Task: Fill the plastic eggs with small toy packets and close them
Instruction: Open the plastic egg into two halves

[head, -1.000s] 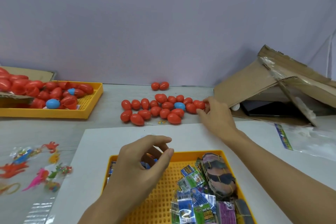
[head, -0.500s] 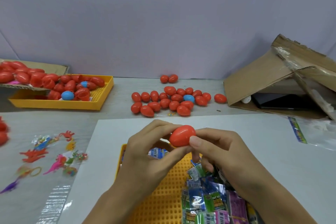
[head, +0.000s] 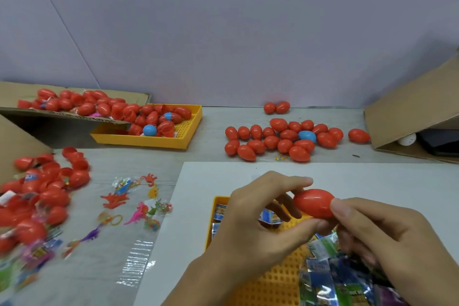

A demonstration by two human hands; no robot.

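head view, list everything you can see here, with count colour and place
held egg: one, red, closed, pinched between both hands above the near tray
closed eggs: about two dozen red, one blue, cluster at table centre back
near tray: one, yellow, bottom centre
toy packets: a heap, mixed colours, in near tray
far tray: one, yellow, back left, holding red egg parts and two blue ones
egg halves pile: many, red, left edge, blurred
loose toy bags: several, clear with bright toys, left of white sheet
white sheet: one, under near tray
cardboard box: one, brown, right
left hand: grip on egg
right hand: grip on egg
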